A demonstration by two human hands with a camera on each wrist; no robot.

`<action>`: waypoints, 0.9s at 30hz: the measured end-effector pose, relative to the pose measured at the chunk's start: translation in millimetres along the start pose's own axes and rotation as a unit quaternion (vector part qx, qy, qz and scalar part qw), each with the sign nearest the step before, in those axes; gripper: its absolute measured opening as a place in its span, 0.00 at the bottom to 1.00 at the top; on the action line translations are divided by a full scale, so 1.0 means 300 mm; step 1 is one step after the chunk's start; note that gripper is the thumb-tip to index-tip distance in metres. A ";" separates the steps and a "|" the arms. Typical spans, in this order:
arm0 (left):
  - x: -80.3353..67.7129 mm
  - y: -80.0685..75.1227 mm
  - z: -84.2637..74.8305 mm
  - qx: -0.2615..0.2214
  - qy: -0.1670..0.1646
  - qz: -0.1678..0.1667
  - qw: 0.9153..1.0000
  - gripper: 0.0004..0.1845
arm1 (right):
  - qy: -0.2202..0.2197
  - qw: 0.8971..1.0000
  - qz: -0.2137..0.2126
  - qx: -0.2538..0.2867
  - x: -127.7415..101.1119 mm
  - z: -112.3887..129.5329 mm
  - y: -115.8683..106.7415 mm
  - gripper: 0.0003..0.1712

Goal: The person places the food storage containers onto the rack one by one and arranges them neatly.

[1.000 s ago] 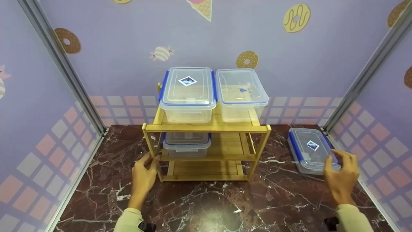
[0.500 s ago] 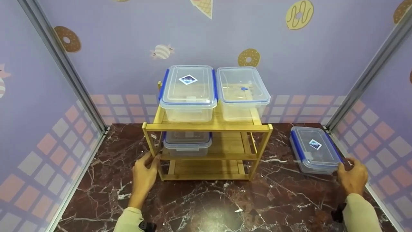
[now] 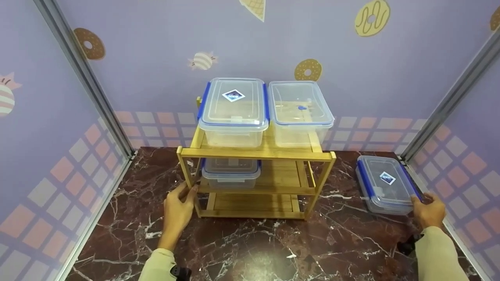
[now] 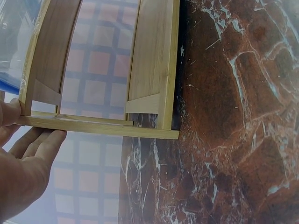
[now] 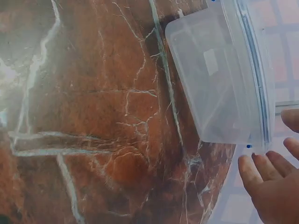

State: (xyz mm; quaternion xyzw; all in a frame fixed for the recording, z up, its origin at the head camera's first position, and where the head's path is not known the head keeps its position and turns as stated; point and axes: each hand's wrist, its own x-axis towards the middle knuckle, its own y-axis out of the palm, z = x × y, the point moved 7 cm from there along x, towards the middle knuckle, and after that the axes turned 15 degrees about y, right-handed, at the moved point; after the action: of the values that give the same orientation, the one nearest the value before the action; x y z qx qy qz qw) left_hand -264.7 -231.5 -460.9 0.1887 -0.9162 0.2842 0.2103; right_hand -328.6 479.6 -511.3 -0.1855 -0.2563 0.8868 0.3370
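Gripping rack [image 3: 256, 154] post — left hand [image 3: 177, 208]; right hand [image 3: 429, 210] touching container [image 3: 384, 183].

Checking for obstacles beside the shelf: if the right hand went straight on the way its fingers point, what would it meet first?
Most likely the flat lidded container on the marble table: the right hand sits at its near right corner, fingers at its edge. Contact itself is unclear.

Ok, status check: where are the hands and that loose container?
Left hand grips the bamboo rack's front left post. Right hand at the near right corner of the lidded container on the table. Nothing between container and rack.
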 end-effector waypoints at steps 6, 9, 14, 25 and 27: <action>0.002 0.000 -0.002 -0.011 -0.003 0.002 1.000 0.14 | 0.012 1.000 0.010 0.004 -0.003 -0.002 0.010 0.35; 0.004 -0.001 -0.004 -0.011 0.000 0.003 1.000 0.14 | 0.006 1.000 0.025 -0.007 -0.010 0.005 0.029 0.37; 0.001 0.001 -0.003 -0.009 -0.002 0.008 1.000 0.15 | -0.010 0.998 0.063 -0.018 -0.022 0.020 0.075 0.41; -0.003 0.000 -0.001 -0.003 -0.001 0.003 1.000 0.15 | 0.064 0.984 0.143 0.090 -0.038 0.001 0.138 0.45; -0.001 -0.001 -0.004 -0.001 0.000 0.001 1.000 0.14 | 0.060 0.980 0.166 0.093 -0.043 0.006 0.151 0.47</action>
State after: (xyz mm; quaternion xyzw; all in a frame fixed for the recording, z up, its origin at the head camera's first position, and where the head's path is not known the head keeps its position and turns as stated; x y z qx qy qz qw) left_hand -264.0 -230.9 -460.1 0.1871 -0.9165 0.2841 0.2104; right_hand -343.0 441.1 -534.1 -0.2464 -0.1171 0.9376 0.2154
